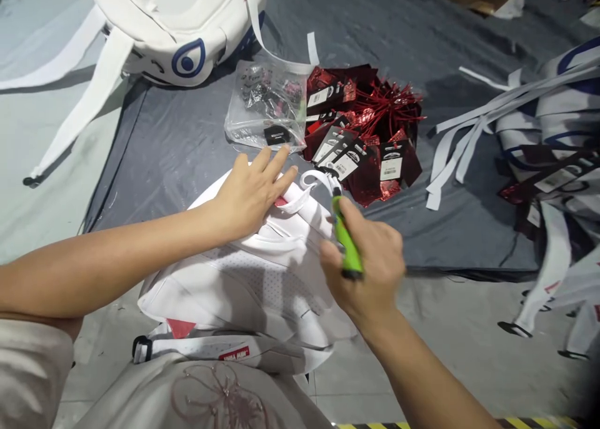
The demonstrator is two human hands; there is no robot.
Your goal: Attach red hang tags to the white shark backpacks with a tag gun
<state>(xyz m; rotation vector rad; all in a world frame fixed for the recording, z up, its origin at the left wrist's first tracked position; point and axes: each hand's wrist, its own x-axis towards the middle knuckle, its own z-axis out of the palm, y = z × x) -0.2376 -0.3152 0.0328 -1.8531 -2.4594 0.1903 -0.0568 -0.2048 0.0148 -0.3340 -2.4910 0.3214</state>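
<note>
A white backpack [262, 291] with mesh panels lies in front of me, over the near edge of the grey-covered table. My left hand [255, 188] rests flat on its upper part, fingers spread. In my right hand [370, 260] is a small green-and-black hand tool [345, 238], slightly blurred; its exact kind does not show. The tool's dark upper end is by a white webbing strap [316, 180] that curls up from the backpack. A red tab [280, 201] shows beside my left fingers.
Behind lie a clear plastic bag of small parts [267, 104] and a pile of red-and-black hang tags [365, 135]. Another white backpack [178, 29] with a blue eye-shaped mark stands at back left. More white bags [562, 116] with loose straps lie at right.
</note>
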